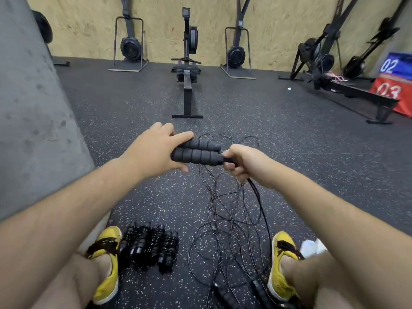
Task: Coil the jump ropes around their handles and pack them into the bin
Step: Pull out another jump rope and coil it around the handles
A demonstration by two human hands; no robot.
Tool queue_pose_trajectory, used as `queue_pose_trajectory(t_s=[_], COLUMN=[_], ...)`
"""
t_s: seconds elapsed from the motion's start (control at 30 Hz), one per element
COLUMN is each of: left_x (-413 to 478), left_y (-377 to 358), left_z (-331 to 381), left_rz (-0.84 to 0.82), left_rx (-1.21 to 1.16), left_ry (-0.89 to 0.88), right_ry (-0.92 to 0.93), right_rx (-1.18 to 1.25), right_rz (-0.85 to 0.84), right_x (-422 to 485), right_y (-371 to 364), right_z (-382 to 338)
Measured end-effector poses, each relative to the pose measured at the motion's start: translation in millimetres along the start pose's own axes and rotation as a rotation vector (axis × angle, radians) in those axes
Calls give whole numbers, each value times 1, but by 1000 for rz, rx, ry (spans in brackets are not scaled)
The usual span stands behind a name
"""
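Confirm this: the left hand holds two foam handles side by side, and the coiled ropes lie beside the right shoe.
Not quite. In the head view the coiled ropes lie beside the left shoe, not the right; the rest stands.

"02" on blue panel (396,65); "03" on red box (390,91), far right.

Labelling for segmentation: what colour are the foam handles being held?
Black, ribbed foam handles; seen best in the head view.
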State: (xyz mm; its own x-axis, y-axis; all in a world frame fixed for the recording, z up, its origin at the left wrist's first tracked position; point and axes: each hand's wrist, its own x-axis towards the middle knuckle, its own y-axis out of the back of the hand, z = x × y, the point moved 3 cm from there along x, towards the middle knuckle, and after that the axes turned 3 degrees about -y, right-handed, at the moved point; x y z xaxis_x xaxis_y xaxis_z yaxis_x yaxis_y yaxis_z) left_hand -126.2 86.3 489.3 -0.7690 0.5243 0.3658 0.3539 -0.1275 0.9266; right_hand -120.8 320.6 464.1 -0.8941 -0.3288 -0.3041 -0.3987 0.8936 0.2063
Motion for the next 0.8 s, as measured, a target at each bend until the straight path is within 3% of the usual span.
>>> queue_pose_trajectory(t_s=[0.07,0.13,0.27,0.47,0.6,0.8], left_x=[4,3,3,8,8,9], left_y=[-6,-16,-31,-30,-33,-40], left_z=[1,2,-1,5,8,12], left_rz=[-3,-41,-135,-29,-23,-67], left_rx=[61,86,-21,-41,-74,-100], left_ry=[-13,16,119,86,78,85], right_ry=[96,219,232,226,192,149], right_rx=[-367,-601,-616,-612,-578,-713], right_rz=[249,364,425,451,467,566], right_x=[-2,1,6,5,-2,-4], right_y=[-5,-13,-16,-6,-4,-11], right_z=[0,6,9,8,6,7])
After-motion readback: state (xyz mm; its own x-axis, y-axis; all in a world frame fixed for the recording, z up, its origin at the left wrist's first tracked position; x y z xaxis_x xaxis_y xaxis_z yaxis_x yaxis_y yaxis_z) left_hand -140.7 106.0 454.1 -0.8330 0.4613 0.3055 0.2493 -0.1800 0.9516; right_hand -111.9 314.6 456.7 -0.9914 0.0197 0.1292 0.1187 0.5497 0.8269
